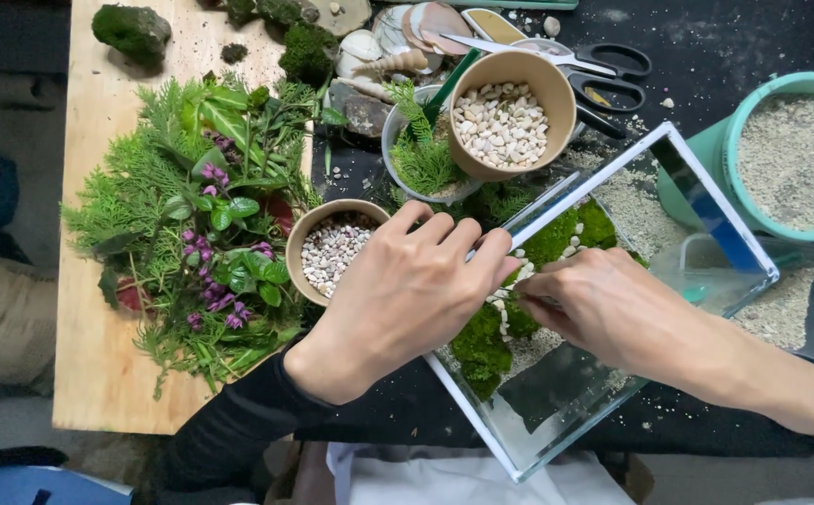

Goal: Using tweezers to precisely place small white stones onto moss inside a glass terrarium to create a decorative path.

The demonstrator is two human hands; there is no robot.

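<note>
Glass tank point(706, 201), rectangular, white-edged, sits tilted diagonally on the dark tabletop point(753, 37), center-right. Inside: green moss point(482, 351) clumps, sandy base, a trail of small white pebbles point(503, 304) between moss patches. Both hands meet over the tank's left rim. Left hand point(402, 295) rests knuckles up, fingers curled together, fingertips pinched at the rim just above the pebbles; cannot tell if it grips anything. Right hand point(617, 309) reaches inside the tank, fingers drawn together near the pebble trail, tips almost touching the left hand's; what it pinches is hidden.

Just beside the left hand: paper cup of mixed gray-white gravel point(330, 251). Above the tank, a bigger paper cup of white stones point(503, 122), leaning against a gray bowl with fern sprigs point(421, 154). Scissors point(603, 70) and seashells point(397, 42) further up. Right side: teal bucket of sand point(795, 159), clear plastic tub point(799, 299) with sand partly behind the tank. Left: wooden board point(98, 355) loaded with greenery and purple flowers point(206, 234), loose moss chunk point(131, 33) at its top corner.
</note>
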